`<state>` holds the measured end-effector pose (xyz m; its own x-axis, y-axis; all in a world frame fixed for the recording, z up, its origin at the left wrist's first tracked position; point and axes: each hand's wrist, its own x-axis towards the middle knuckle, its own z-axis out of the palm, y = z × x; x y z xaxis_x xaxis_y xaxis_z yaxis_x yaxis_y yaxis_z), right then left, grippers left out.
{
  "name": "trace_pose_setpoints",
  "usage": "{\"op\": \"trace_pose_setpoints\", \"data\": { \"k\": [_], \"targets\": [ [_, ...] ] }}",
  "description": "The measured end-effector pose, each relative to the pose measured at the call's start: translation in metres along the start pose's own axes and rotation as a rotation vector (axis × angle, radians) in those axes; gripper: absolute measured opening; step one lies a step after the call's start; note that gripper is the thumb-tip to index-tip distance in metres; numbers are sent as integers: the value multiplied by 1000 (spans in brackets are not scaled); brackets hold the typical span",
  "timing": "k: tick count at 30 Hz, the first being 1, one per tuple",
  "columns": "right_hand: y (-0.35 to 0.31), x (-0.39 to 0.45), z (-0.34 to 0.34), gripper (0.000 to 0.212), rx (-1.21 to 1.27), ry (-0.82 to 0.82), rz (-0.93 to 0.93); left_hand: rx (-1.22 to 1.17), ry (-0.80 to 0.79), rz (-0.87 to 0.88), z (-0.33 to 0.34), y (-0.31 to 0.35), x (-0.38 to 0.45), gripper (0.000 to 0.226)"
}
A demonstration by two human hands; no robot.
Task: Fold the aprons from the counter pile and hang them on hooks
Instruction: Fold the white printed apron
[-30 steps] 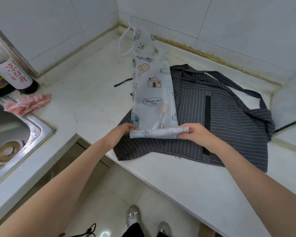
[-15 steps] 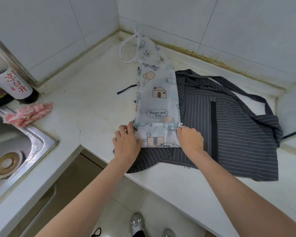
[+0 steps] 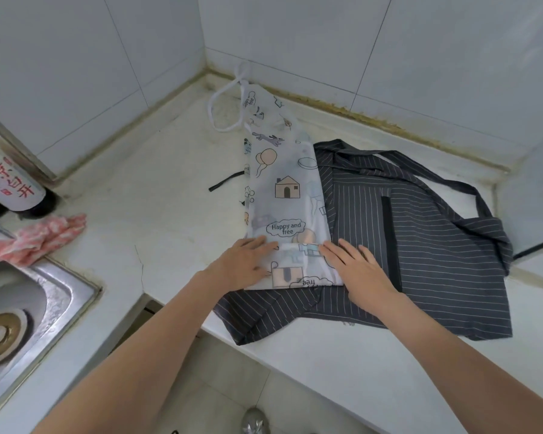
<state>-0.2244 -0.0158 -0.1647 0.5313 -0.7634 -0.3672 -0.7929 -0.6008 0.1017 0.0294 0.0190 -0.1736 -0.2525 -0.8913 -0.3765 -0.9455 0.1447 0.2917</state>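
Both hands lie flat with fingers straight and slightly spread, holding nothing. The left hand (image 3: 243,264) presses on the left edge of the folded-up bottom flap of the white cartoon-print apron (image 3: 287,195); the right hand (image 3: 358,270) presses on the flap's right edge, its palm partly over the dark striped apron (image 3: 427,245) beneath.

The printed apron is folded into a long narrow strip running away from the person toward the wall corner, its near end doubled back so the print there reads upside down. Its white neck strap (image 3: 223,111) loops on the counter (image 3: 157,189) at the far end. It lies across the left part of the striped apron, which is spread flat, its lower corner hanging over the counter edge.

At the left, a crumpled pink cloth (image 3: 38,239) sits beside a steel sink (image 3: 60,296), with a labelled bottle (image 3: 10,186) just behind it.
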Motion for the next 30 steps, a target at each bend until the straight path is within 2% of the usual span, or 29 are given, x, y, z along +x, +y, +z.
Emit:
{"op": "trace_pose_setpoints", "data": {
  "k": [3, 9, 14, 16, 18, 21, 23, 27, 30],
  "targets": [
    [2, -1, -9, 97, 119, -69, -3, -220, 83, -81, -6, -12, -2, 53],
    [9, 1, -17, 80, 299, -64, -55, -200, 76, -25, -9, -24, -5, 71],
    [22, 19, -43, 29, 931, -68, 49, -125, 155, -57, -5, -26, 3, 51],
    [23, 29, -51, 22, 1092, -120, 84, -222, 213, -112, -6, -26, 3, 41],
    [21, 41, -53, 17, 1170, -112, 118, -378, 257, -238, -14, -24, -1, 29],
    [15, 59, -51, 17, 1089, -81, 159, -525, 256, -355, -24, -24, -1, 10],
    [10, 70, -49, 26, 1005, -40, 191, -561, 216, -387, -31, -24, 4, 12],
    [2, 87, -49, 39, 750, 78, 215, -492, 108, -447, -31, -28, 11, 33],
    [-5, 95, -52, 27, 430, 77, 229, -573, 97, -450, -33, -31, 10, 39]
  ]
}}
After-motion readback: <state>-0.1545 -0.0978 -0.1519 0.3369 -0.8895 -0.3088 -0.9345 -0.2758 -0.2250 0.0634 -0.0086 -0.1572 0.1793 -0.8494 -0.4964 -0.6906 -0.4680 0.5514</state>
